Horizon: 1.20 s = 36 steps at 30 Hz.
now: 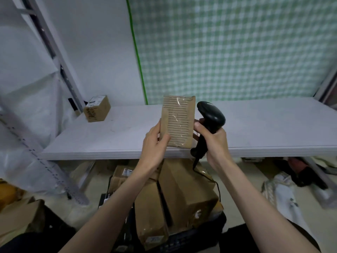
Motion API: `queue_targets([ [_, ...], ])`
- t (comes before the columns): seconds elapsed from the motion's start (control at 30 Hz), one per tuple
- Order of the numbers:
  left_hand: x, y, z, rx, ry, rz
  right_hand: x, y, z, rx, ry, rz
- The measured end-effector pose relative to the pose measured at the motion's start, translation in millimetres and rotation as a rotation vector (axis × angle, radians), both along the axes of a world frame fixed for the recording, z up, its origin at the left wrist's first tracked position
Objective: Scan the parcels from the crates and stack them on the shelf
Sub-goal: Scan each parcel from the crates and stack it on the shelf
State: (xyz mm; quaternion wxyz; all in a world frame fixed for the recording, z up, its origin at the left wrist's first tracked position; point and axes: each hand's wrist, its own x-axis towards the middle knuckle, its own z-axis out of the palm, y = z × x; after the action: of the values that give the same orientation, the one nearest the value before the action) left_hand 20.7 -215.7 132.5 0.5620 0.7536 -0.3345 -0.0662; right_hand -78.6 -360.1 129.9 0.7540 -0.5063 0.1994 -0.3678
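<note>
- The parcel point(177, 123) you are working on is a flat brown one with a ribbed cardboard face and clear tape over it; it stands upright in the air above the near edge of the shelf point(264, 125), its ribbed side facing you.
- Your left hand point(155, 143) grips its lower left corner, thumb across the front and fingers wrapped behind.
- Your right hand point(213, 139) is curled round the handle of the black scanner point(209, 115); the fingertips of that hand touch the parcel's right edge.
- The scanner's head sits just right of the parcel, near its top; which way its window points is hard to tell from here.
- Its cable point(217, 185) hangs down from the handle toward the floor.
- One small box point(97, 108) with a label and black scrawl sits at the far left of the shelf, well apart from your hands.
- Below the shelf, between your forearms, a dark crate point(182, 236) holds several brown boxes point(184, 190) lying at angles.
- A green checked cloth point(237, 48) covers the wall behind the shelf.
</note>
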Motion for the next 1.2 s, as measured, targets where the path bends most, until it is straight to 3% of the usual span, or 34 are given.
queue_targets([
  [0.23, 3.0, -8.6, 5.4, 0.054, -0.113, 0.113, 12.5, 8.3, -6.4, -0.186, 0.09, -0.07],
  [0.53, 17.9, 6.6, -3.9, -0.004, 0.156, 0.078, 14.8, 1.0, -9.6, -0.036, 0.171, 0.004],
  [0.83, 34.0, 21.6, -14.8, 0.027, 0.275, 0.001, 13.9, 10.7, -4.5, -0.166, 0.229, -0.016],
  [1.0, 50.1, 25.6, -14.3, -0.018, 0.284, 0.054, 2.0, 13.1, 17.5, -0.401, 0.263, -0.098],
  [1.2, 72.6, 17.8, -14.8, 0.022, 0.185, 0.119, -19.4, 20.9, 41.4, -0.306, 0.337, 0.132],
])
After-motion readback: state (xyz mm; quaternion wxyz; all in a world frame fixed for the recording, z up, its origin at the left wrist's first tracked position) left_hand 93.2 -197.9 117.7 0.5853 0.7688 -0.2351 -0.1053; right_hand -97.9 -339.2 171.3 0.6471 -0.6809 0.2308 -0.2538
